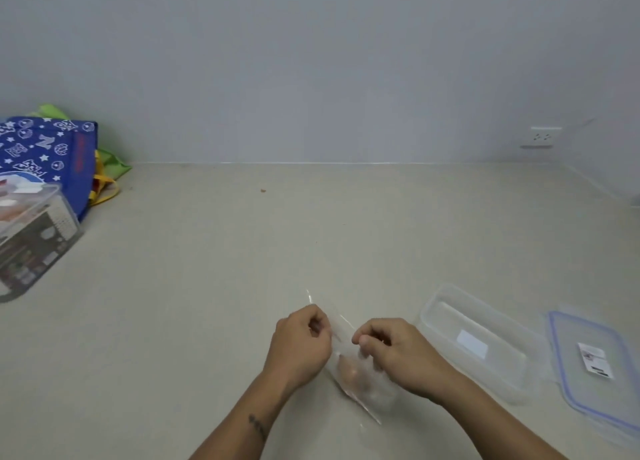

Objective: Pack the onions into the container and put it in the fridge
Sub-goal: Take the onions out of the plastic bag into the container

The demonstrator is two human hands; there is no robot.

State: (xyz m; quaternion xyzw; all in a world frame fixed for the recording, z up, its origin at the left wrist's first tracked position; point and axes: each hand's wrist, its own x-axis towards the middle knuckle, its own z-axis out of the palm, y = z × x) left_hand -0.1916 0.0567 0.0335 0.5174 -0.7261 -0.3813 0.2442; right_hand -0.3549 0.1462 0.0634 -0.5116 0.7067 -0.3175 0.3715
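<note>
Low in the middle of the frame, a clear bag of onions (pixel 353 373) lies on the worktop (pixel 207 286); left hand (pixel 301 341) and right hand (pixel 394 352) pinch its top. The open container (pixel 478 341) and lid (pixel 592 362) sit at lower right.

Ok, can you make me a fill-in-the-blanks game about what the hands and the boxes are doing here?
1. Both hands, left hand and right hand, pinch a clear plastic ____.
2. The open container has ____ inside it.
3. The lid has a ____ rim.
4. The lid lies to the ____ of the container.

Answers: bag; nothing; blue; right
</note>
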